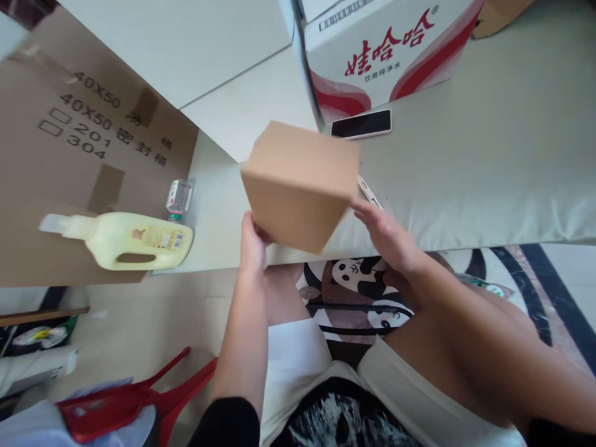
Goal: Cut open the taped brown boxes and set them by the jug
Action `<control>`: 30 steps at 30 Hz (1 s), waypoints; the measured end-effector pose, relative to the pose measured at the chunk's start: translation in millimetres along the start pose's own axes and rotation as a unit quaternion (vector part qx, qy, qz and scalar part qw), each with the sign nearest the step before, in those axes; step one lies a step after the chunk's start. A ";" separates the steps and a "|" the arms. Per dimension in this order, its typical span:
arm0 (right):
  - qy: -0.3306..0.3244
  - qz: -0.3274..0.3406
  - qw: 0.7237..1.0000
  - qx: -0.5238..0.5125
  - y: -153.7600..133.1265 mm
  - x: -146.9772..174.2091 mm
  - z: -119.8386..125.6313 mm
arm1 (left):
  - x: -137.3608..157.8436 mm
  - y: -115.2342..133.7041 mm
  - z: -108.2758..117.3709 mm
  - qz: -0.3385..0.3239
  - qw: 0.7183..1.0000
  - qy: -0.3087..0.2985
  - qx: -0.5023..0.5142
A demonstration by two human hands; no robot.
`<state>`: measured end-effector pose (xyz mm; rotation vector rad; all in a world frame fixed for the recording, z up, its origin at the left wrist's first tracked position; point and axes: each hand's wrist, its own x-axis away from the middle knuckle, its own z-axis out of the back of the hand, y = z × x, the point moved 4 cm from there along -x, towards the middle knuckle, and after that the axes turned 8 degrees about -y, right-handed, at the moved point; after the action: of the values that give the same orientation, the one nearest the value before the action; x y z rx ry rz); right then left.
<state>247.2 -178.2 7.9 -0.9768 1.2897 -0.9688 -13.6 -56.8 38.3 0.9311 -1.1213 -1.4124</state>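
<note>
A plain brown cardboard box (298,180) is tilted above the light-coloured surface, slightly blurred. My left hand (254,245) grips its lower left side, with some fingers hidden behind or beneath it. At the box's right edge, my right hand (386,233) has its fingers stretched out, the fingertips at or very near the cardboard. Just behind that hand, a thin white-edged object (370,191) lies partly covered by the box. Farther back rests a phone (362,125) with a dark screen and pale case.
A white and red carton (386,59) and a white box (195,49) stand at the back. On the left are a large cardboard carton (41,167), a yellow jug (139,239) and a small clear bottle (179,197). A red chair (135,397) is at lower left.
</note>
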 end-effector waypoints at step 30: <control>0.111 -0.201 0.871 0.435 47.1 -16.3 65.3 | 20.4 -1.9 -78.7 -0.181 0.952 -0.075 -0.236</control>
<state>312.9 -146.3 -29.7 -0.4144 0.6674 -1.8175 58.3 -88.3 17.1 0.7089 -0.6810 -1.9714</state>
